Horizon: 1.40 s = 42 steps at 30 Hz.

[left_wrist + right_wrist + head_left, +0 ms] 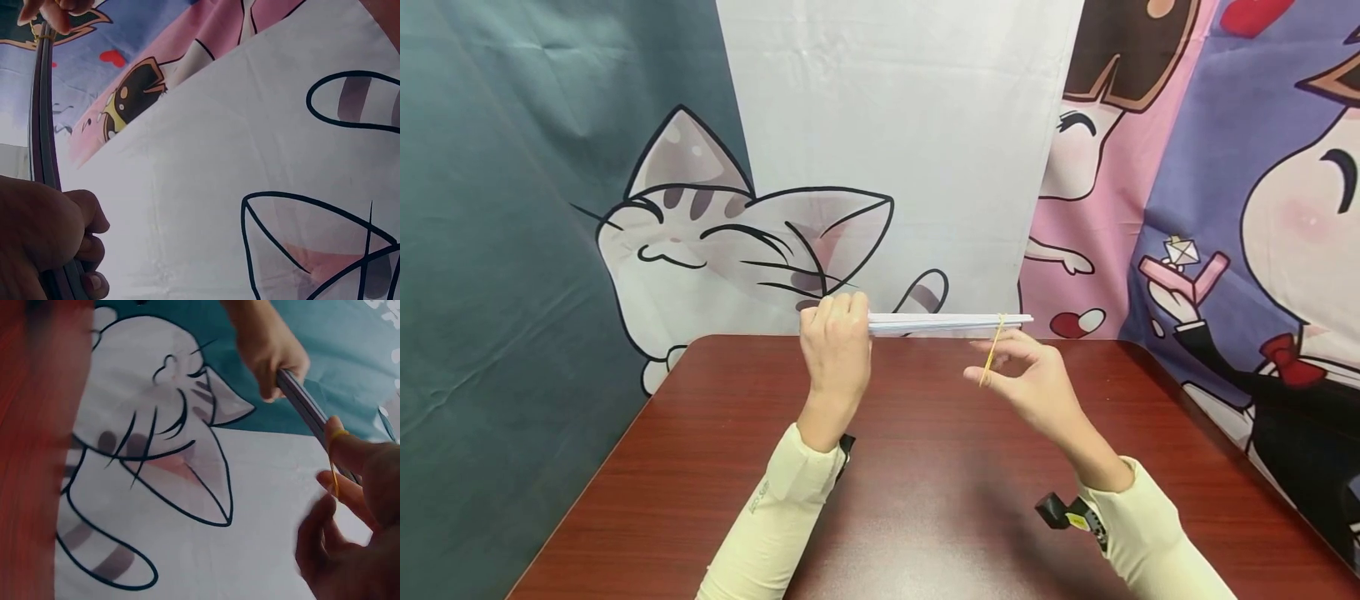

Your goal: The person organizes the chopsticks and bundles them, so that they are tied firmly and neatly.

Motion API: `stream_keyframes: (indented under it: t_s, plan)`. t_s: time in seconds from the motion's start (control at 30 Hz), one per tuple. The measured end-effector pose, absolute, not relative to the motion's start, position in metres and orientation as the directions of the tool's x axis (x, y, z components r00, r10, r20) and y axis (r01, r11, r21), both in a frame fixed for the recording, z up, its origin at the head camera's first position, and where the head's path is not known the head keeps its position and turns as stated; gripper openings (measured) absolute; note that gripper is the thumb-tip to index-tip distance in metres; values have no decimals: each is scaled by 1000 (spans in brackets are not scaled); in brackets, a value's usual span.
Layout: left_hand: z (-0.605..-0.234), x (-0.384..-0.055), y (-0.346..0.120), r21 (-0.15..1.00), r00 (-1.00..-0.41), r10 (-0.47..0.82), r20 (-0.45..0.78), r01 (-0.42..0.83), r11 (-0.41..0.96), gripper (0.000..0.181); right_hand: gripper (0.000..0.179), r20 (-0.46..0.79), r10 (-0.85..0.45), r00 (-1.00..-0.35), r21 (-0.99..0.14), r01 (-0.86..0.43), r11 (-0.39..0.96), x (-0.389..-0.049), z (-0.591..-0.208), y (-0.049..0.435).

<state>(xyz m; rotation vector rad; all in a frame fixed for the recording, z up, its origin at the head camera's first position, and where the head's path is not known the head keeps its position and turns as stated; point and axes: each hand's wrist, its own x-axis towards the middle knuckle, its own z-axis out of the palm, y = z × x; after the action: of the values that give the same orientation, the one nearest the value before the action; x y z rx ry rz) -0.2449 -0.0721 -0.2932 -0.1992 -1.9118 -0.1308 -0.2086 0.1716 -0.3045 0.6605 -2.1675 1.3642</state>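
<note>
My left hand (837, 342) grips a bundle of long thin white sticks (940, 323) near one end, with the fingers wrapped round it. The bundle lies level above the table and points to the right. Around its far end runs a yellow rubber band (992, 354), stretched down to the thumb of my right hand (1033, 383). The right fingers are bent beneath the bundle's end, with the thumb apart from them. In the right wrist view the rubber band (334, 469) spans beside the right thumb and fingers. In the left wrist view the sticks (45, 119) rise out of the left fist.
A reddish-brown wooden table (910, 467) lies below both hands. Behind it hangs a cloth backdrop (895, 100) printed with a cartoon cat and figures. A small black device (1071, 512) is strapped to the right wrist.
</note>
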Motion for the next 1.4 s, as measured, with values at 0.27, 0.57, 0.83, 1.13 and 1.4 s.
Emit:
stream_keyframes:
  t_s: [0.27,0.57,0.83,1.13,1.4]
  plan:
    - [-297,-248,-73,1,-337,58,940,175,985,27,20,931,-162,-328,-237,-878,416,-211,-318,167]
    - [-302,-250,-74,19,-379,44,924,161,987,23,29,974,-201,-107,-44,-955,292,-213,-316,164]
    - [-300,-251,-75,26,-381,37,924,158,987,23,48,895,-120,-429,-367,-863,346,-210,-323,176]
    - [-301,-252,-75,34,-375,35,926,177,984,24,82,876,-153,-457,-427,-883,194,-200,-311,181]
    - [-302,-253,-75,43,-400,33,916,181,983,23,62,883,-83,-463,-467,-883,-45,-198,-309,186]
